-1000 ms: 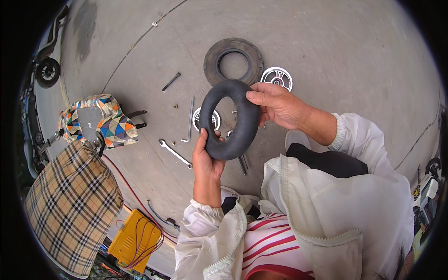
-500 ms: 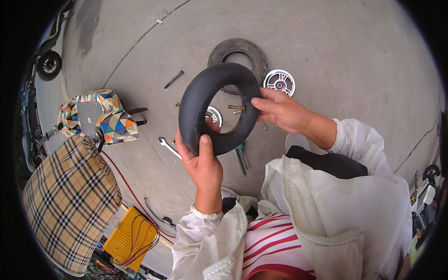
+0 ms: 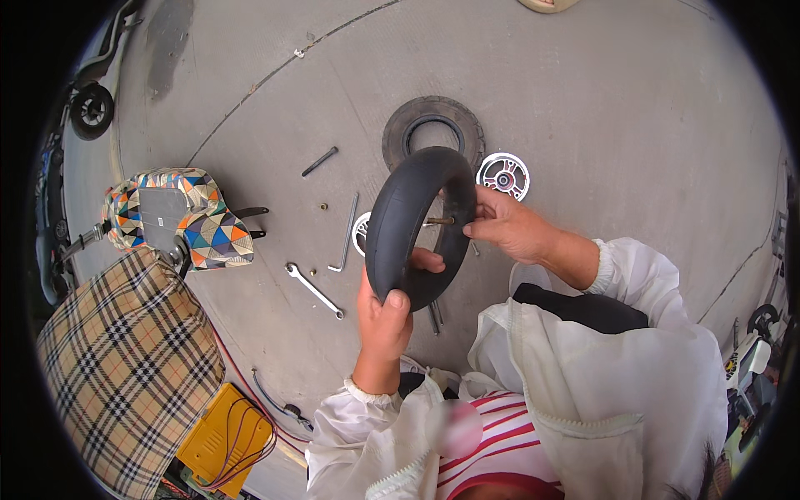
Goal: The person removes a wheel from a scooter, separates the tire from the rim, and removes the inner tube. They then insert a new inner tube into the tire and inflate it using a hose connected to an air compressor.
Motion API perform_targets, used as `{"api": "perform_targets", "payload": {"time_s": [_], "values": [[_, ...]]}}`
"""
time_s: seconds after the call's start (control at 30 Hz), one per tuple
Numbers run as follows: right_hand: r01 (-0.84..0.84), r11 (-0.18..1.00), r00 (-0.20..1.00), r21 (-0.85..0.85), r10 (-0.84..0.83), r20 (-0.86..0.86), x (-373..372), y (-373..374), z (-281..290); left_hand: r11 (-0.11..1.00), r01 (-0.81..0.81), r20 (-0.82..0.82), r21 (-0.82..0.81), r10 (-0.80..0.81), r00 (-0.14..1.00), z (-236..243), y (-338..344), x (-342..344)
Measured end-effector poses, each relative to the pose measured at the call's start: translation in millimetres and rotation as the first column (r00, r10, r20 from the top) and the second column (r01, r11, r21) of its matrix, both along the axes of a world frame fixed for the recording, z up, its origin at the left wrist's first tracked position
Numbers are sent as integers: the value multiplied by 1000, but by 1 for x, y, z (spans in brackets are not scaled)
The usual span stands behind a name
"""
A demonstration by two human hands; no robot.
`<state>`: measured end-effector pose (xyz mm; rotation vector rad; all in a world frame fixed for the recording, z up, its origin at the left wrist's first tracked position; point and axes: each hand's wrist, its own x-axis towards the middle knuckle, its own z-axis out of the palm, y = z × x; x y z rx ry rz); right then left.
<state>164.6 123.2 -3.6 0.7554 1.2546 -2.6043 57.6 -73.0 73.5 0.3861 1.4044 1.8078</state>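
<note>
A black inflated inner tube (image 3: pixel 393 225) is held up in front of me, turned partly edge-on, with its brass valve stem (image 3: pixel 439 221) pointing into the hole. My left hand (image 3: pixel 389 321) grips its lower left part, thumb on the near side and fingers through the hole. On the right side, my right hand (image 3: pixel 508 225) pinches the tube near the valve. Below it on the ground lie a worn black tyre (image 3: pixel 397 137) and a silver wheel rim half (image 3: pixel 503 176). A second silver rim part (image 3: pixel 361 233) is mostly hidden behind the tube.
Left of the tube lie a combination wrench (image 3: pixel 315 292), a hex key (image 3: pixel 346 237), a long bolt (image 3: pixel 320 162) and small nuts. A patterned seat (image 3: pixel 179 212), a plaid cover (image 3: pixel 129 358) and a yellow box with wires (image 3: pixel 225 437) stand at left. A foot (image 3: pixel 548 4) shows at the top edge.
The tube has moved right and down in view and turned more edge-on, both hands still on it. The hex key and whole wrench have come into sight. A foot has appeared at the top.
</note>
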Motion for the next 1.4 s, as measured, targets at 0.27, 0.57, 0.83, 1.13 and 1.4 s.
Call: {"api": "perform_targets", "payload": {"time_s": [0.27,0.57,0.83,1.13,1.4], "values": [[-211,976,975,47,207,75,-23,41,166,968,7,189,249,-56,980,39,-12,-33],[250,968,920,6,-239,311,-5,-31,232,968,7,467,252,-128,875,90,-3,-60],[0,947,977,-322,69,200,21,-81,203,889,-40,83,-456,87,993,209,-19,-28],[425,757,898,-496,-286,334,126,-119,425,757,549,669,-355,-205,714,404,-53,16],[712,565,682,418,-697,-219,236,15,629,605,774,590,189,-700,402,559,120,30]]}}
